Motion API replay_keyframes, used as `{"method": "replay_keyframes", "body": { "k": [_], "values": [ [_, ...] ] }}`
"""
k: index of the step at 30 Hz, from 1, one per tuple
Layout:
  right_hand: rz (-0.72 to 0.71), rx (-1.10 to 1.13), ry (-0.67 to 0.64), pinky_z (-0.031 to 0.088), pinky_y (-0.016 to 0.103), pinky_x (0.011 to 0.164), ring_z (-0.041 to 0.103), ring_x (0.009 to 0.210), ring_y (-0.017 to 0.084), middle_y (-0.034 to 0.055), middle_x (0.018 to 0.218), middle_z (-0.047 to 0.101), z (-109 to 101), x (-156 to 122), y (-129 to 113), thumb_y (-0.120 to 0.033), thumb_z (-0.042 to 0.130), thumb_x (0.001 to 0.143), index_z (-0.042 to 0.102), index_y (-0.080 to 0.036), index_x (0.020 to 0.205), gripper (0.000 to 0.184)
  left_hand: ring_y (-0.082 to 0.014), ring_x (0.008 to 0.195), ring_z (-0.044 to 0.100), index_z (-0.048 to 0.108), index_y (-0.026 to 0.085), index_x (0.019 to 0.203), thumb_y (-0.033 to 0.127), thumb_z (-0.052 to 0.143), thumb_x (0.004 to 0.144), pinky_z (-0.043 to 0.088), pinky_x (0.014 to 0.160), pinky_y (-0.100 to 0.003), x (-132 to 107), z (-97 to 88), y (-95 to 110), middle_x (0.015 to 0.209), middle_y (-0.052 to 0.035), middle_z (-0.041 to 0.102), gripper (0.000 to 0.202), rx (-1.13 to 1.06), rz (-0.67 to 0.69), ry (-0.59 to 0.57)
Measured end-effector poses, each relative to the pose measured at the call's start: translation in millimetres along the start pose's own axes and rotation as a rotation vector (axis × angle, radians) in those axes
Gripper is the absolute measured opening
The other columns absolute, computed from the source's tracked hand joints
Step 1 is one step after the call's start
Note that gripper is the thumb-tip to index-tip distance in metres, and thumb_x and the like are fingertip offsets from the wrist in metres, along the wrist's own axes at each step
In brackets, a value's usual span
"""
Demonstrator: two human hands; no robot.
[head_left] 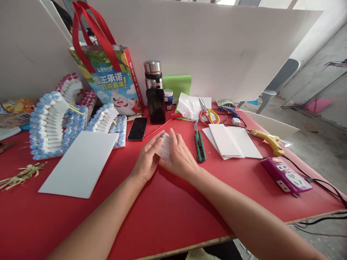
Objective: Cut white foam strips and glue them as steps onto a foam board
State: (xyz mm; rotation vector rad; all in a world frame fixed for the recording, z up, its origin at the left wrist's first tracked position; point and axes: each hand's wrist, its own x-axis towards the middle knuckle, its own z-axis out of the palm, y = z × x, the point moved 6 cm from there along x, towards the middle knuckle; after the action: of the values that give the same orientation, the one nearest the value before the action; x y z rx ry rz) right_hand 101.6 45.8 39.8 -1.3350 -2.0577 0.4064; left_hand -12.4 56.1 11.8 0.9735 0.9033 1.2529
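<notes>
Between my two hands, above the middle of the red table [151, 216], is a small white bundle [164, 147] with fine lines on it, like thin strips pressed together. My left hand [148, 155] closes on its left side, thumb on top. From the right, my right hand [179, 151] presses against it with the fingers held together. The palms hide the bundle's lower part. Just right of my right hand lies a green utility knife [200, 146], its blade pointing away. White board pieces [225, 141] lie overlapped beyond the knife.
A large white board [76, 166] lies left, by blue-and-white shapes [48, 126]. Behind stand a shopping bag [114, 79], flask [153, 72] and upright phone [155, 106]; another phone [137, 129] lies flat. Right are scissors [207, 113], a yellow glue gun [268, 141] and purple power strip [286, 177].
</notes>
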Motion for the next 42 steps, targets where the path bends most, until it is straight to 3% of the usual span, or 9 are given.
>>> {"method": "replay_keyframes", "body": {
  "k": [4,7,10,13,19,22,30,36,42],
  "values": [
    [0.081,-0.024,-0.084,0.052,0.049,0.091,0.061,0.112,0.035,0.0206,0.125,0.059,-16,8,22,-0.035,0.066,0.073,0.028,-0.009,0.15,0.09,-0.0325,0.147,0.044,0.063,0.027,0.14,0.06,0.057,0.094,0.037,0.121,-0.044,-1,2.2,6,0.153,-0.0069,0.056,0.057,0.186,0.065,-0.067],
    [0.07,-0.124,-0.197,0.049,0.052,0.097,0.061,0.115,0.036,0.019,0.126,0.061,-22,9,34,-0.038,0.067,0.075,0.042,-0.013,0.142,0.076,-0.0275,0.157,0.026,0.048,0.031,0.152,0.058,0.054,0.097,0.023,0.128,-0.041,-1,0.2,14,0.165,-0.0016,0.038,0.062,0.444,0.148,-0.097],
    [-0.033,-0.221,-0.309,0.034,0.06,0.113,0.042,0.141,0.041,0.0228,0.151,0.045,-17,5,35,-0.036,0.068,0.077,0.039,-0.015,0.151,0.082,-0.0261,0.16,0.014,0.023,0.033,0.163,0.059,0.053,0.097,0.019,0.129,-0.042,0,0.3,10,0.172,-0.0013,0.022,0.077,0.523,0.093,-0.183],
    [-0.059,-0.212,-0.288,0.024,0.061,0.121,0.023,0.153,0.04,0.0246,0.163,0.027,-15,1,35,-0.038,0.07,0.079,0.026,-0.013,0.159,0.094,-0.0258,0.16,0.011,0.008,0.032,0.166,0.059,0.056,0.095,0.021,0.128,-0.043,0,3.0,1,0.174,-0.0033,0.014,0.09,0.56,0.025,-0.268],
    [-0.002,-0.039,-0.214,0.043,0.053,0.11,0.046,0.135,0.036,0.0221,0.145,0.047,-8,2,48,-0.048,0.072,0.086,0.035,-0.012,0.154,0.085,-0.0278,0.16,0.008,0.011,0.032,0.166,0.065,0.047,0.096,0.019,0.129,-0.043,-5,10.8,-1,0.174,-0.0009,0.012,0.085,0.608,-0.01,-0.329],
    [-0.082,-0.008,-0.193,0.041,0.054,0.112,0.043,0.137,0.036,0.0211,0.144,0.047,-2,8,49,-0.049,0.074,0.086,0.039,-0.014,0.151,0.081,-0.0287,0.16,0.004,0.017,0.031,0.165,0.068,0.045,0.095,0.016,0.13,-0.043,-7,9.9,3,0.173,0.0019,0.01,0.084,0.631,-0.033,-0.266],
    [-0.098,-0.052,-0.175,0.046,0.052,0.106,0.05,0.124,0.034,0.0179,0.134,0.052,2,13,47,-0.056,0.075,0.085,0.042,-0.017,0.151,0.084,-0.0282,0.16,0.013,0.021,0.022,0.165,0.069,0.044,0.096,0.017,0.129,-0.042,-6,7.5,5,0.172,-0.0052,0.019,0.086,0.629,0.0,-0.161],
    [-0.068,-0.096,-0.162,0.045,0.052,0.105,0.052,0.123,0.036,0.0189,0.131,0.055,0,13,46,-0.053,0.081,0.079,0.041,-0.016,0.152,0.091,-0.0306,0.156,0.027,0.029,0.029,0.162,0.066,0.035,0.1,0.029,0.125,-0.048,0,-3.8,-4,0.168,-0.0077,0.032,0.072,0.536,0.061,-0.091],
    [0.201,0.041,-0.034,0.048,0.046,0.1,0.059,0.121,0.034,0.0156,0.132,0.063,-36,42,72,-0.056,0.084,0.073,0.06,-0.016,0.135,0.077,-0.03,0.138,0.055,0.042,0.026,0.152,0.065,0.04,0.1,0.048,0.112,-0.045,15,-24.3,-8,0.16,-0.0148,0.043,0.066,0.301,0.17,0.095]
  ]
}}
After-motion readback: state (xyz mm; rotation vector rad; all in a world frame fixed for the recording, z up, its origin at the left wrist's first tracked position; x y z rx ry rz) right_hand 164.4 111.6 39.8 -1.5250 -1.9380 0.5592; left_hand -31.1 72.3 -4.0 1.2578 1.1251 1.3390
